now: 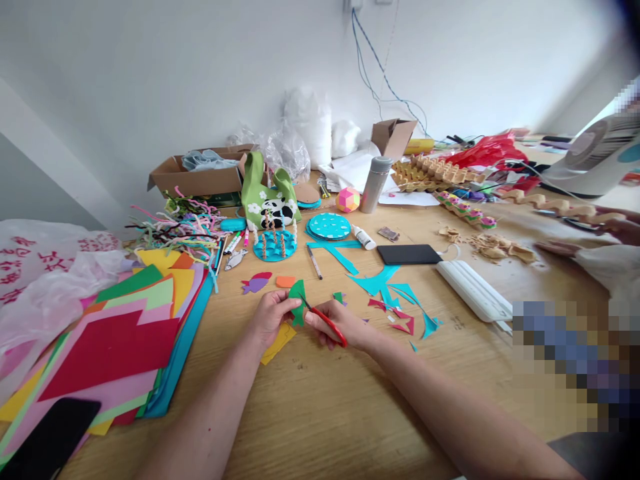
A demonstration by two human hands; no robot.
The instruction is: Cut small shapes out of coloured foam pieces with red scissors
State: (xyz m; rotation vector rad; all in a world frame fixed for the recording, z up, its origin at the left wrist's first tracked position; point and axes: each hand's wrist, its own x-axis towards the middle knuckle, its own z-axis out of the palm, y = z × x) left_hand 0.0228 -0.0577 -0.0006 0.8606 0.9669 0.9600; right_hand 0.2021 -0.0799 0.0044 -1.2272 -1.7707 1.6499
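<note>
My left hand (271, 316) pinches a small green paper shape (298, 295) just above the wooden table (320, 400). My right hand (336, 325) is closed around red-handled scissors (327, 321), whose blades meet the green shape's edge. A yellow paper piece (279, 342) lies under my left wrist. Small cut shapes lie just beyond: a purple and red fish (256, 283) and an orange piece (285, 281).
A stack of coloured paper sheets (120, 333) and a black phone (47, 440) lie at left. Teal scraps (385, 283), red scraps (400, 320), a black phone (409, 254), a white power strip (473, 290) and a glue tube (363, 237) lie ahead. Another person's hands (595, 233) work at right.
</note>
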